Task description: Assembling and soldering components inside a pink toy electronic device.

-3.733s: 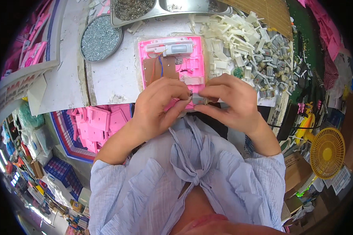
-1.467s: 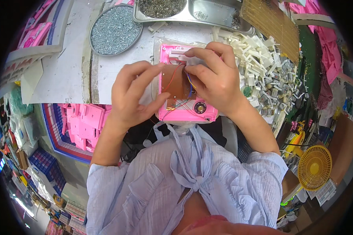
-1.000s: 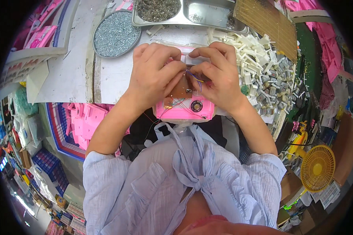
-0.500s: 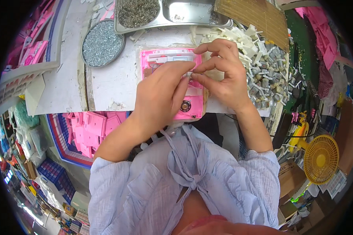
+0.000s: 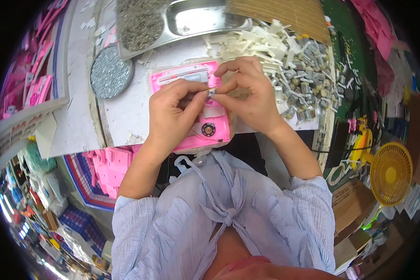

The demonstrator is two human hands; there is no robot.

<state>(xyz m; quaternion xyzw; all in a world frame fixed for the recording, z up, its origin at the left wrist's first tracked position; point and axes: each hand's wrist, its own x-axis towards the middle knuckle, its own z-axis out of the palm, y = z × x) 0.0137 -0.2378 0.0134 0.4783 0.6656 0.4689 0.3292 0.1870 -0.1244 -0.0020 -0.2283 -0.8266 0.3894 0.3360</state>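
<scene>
A pink plastic housing (image 5: pixel 221 128) lies at the table's front edge, with a black round part (image 5: pixel 208 129) set in its near right portion and a pale strip (image 5: pixel 191 78) across its far side. Above it my left hand (image 5: pixel 171 112) and my right hand (image 5: pixel 249 95) meet fingertip to fingertip. Both pinch a small part with a metallic and yellowish look (image 5: pixel 212 92), too small and covered to name. My right thumb and forefinger come from the right; the other right fingers are curled above. Left fingers hide part of the housing.
Beyond lies a steel tray (image 5: pixel 170 32) of small metal pieces; left of it, a round dish (image 5: pixel 111 72) of silvery bits. White plastic parts (image 5: pixel 266 46) and small grey motors (image 5: pixel 308 77) are heaped at right. A basket of pink panels (image 5: pixel 109 170) sits below left, a yellow fan (image 5: pixel 391 174) at right.
The view has shifted and turned a little. My hands have drawn slightly apart over the housing, so the small part between their fingertips shows more. The housing now looks tilted.
</scene>
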